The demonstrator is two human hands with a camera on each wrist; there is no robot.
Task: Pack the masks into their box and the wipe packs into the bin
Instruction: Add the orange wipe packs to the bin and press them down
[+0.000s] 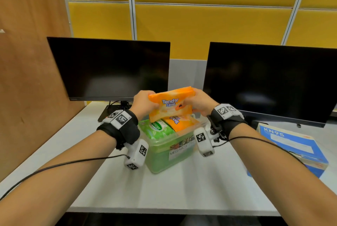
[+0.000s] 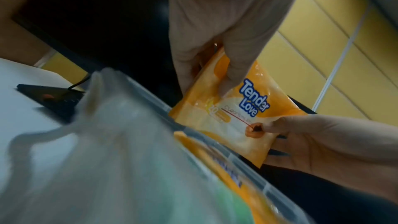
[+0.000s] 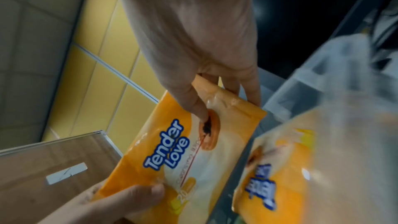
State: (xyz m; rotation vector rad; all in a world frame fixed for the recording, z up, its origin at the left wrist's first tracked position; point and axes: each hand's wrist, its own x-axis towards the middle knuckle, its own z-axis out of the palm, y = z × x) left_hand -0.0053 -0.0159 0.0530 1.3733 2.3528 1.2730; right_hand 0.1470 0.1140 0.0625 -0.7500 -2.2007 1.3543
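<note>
Both the left hand [image 1: 144, 100] and right hand [image 1: 200, 102] pinch the orange wipe pack [image 1: 171, 104] above the bin [image 1: 167, 154], at its 12 o'clock side; the crowded bin could make it slide off

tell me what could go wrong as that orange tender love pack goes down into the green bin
1. The clear green plastic bin already holds a green wipe pack and a second orange wipe pack up to its rim, so the orange Tender Love wipe pack may sit proud or slide off.
2. The left hand and right hand pinch only its edges; the soft pack could slip.
</note>
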